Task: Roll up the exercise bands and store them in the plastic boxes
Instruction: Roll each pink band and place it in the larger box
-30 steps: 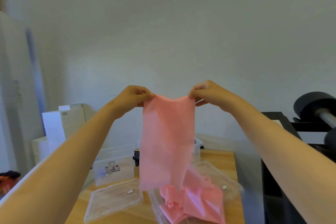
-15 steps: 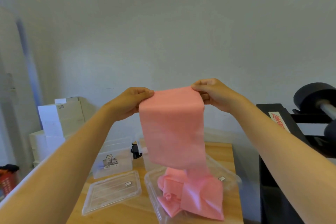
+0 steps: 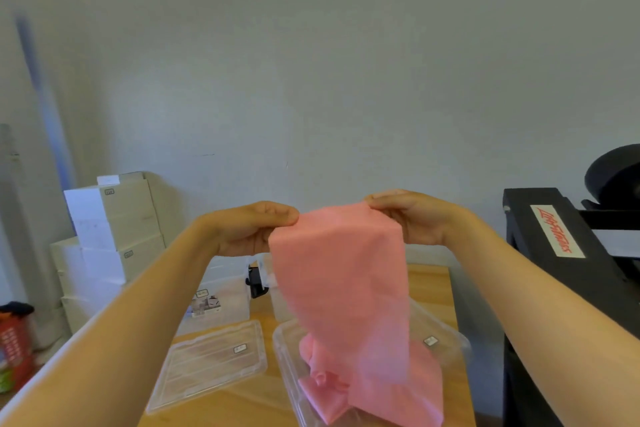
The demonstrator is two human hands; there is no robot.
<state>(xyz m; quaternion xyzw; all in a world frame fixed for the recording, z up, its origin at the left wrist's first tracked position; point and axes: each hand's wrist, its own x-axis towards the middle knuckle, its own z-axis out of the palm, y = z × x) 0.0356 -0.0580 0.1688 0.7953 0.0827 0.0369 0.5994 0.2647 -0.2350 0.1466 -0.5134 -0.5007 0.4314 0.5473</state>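
Both hands hold up a pink exercise band [image 3: 337, 274] over the wooden table [image 3: 429, 288]. The left hand [image 3: 249, 229] pinches one top corner, and the right hand [image 3: 412, 218] pinches the other. The band hangs down (its crumpled end sits in a clear plastic box [image 3: 287, 354]). A clear lid [image 3: 207, 364] lies beside the box.

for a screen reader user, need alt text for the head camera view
A person's left grip and right grip pinch the top corners of a pink exercise band held up; its lower end lies bunched in an open clear plastic box on a wooden table, a lid beside it.
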